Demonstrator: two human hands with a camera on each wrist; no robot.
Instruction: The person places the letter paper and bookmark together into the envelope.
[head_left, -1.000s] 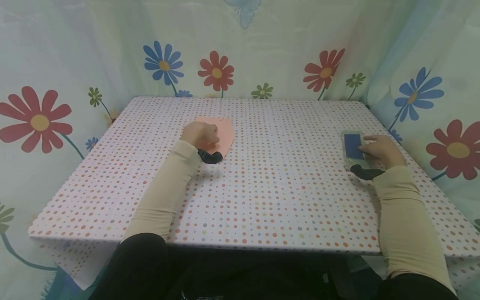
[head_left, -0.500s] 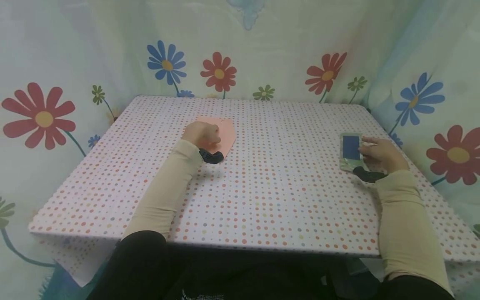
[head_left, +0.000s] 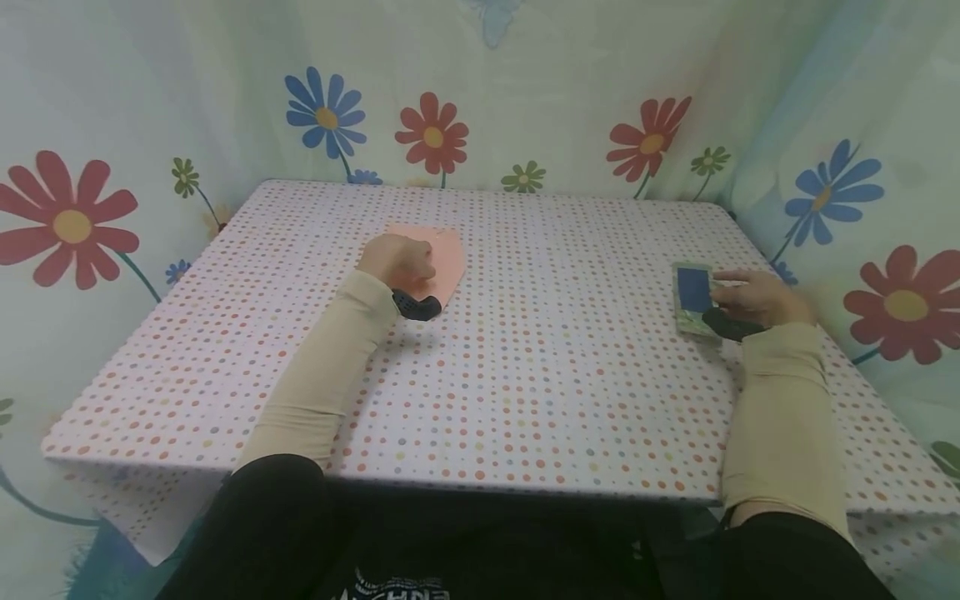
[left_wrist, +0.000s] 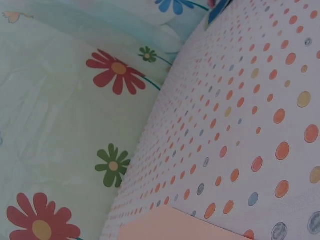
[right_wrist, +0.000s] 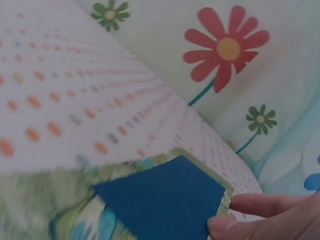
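Observation:
A pink sheet [head_left: 450,254] with angled corners is on the left half of the table. My left hand [head_left: 397,260] is over it with its fingers curled. Whether the fingers pinch the sheet or only rest on it is hidden. In the left wrist view only an edge of the pink sheet [left_wrist: 175,227] shows. Toward the table's right side, my right hand [head_left: 761,297] holds a flat green-patterned packet [head_left: 690,323] with a blue panel [head_left: 693,289]. In the right wrist view, thumb and forefinger grip the packet's right edge beside the blue panel [right_wrist: 170,197].
A dotted cloth covers the table [head_left: 525,375]. Flower-print curtains [head_left: 555,108] rise at its back and sides. A black wrist device [head_left: 416,307] sits below the left hand, and another one [head_left: 731,323] below the right.
The right hand and the packet have shifted slightly left. The left hand and the pink sheet keep their places relative to each other. The head view has shifted a little.

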